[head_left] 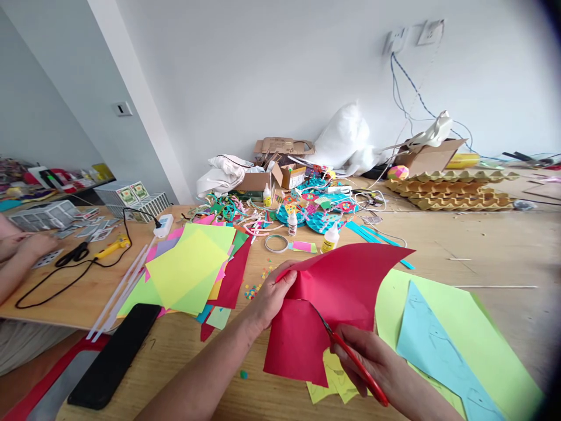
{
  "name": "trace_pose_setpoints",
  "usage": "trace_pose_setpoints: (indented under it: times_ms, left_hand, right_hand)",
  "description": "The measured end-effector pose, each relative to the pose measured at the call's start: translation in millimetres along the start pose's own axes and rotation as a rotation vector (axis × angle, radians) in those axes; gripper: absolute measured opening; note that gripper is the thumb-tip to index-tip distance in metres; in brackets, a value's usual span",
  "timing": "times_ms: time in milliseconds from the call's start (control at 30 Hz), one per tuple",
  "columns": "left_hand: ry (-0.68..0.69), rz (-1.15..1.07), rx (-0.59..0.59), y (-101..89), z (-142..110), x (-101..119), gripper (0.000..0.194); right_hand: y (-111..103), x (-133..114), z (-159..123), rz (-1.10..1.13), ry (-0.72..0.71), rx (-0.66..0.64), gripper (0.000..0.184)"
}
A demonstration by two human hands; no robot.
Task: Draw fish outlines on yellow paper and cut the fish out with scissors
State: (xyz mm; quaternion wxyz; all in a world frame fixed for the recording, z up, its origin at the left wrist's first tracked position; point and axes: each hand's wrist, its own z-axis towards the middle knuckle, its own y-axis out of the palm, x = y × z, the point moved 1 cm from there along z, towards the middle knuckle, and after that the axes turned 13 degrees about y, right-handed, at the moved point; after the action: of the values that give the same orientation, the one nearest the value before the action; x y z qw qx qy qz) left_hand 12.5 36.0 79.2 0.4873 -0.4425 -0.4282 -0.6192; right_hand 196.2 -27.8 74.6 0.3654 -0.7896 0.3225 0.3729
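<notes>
My left hand (276,295) pinches the left edge of a red paper sheet (346,278), thumb on top. The sheet is raised off the table and its far right corner curls upward. In my right hand (368,356) is a pair of red-handled scissors (357,362), its blades at a cut in the sheet. Below the cut a flap of the red paper hangs down toward me. Yellow paper pieces (335,380) with drawn lines lie partly hidden beneath. To the right, a light blue paper piece (438,345) with pencil outlines rests on a large light green sheet (486,333).
Stacked coloured paper (188,266) and a black phone (116,354) lie left. Glue bottles (331,237), a tape roll (276,243) and craft scraps stand behind the sheet. Egg trays (451,193) are at the back right. Another person's hands (30,242) are far left, near a yellow glue gun (113,245).
</notes>
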Motion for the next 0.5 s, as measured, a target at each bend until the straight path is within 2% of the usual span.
trace_pose_setpoints:
  times_ms: [267, 433, 500]
  left_hand:
    - [-0.012, 0.009, 0.010, -0.5, -1, -1, 0.035]
    - [-0.081, 0.072, 0.064, -0.2, -3, 1, 0.037]
    - [-0.054, 0.044, 0.048, -1.0, -3, 1, 0.035]
  right_hand:
    - [0, 1, -2, 0.009, 0.004, -0.012, 0.043]
    - [0, 9, 2, -0.018, -0.004, 0.047, 0.042]
    - [0, 10, 3, -0.029, -0.008, 0.065, 0.043]
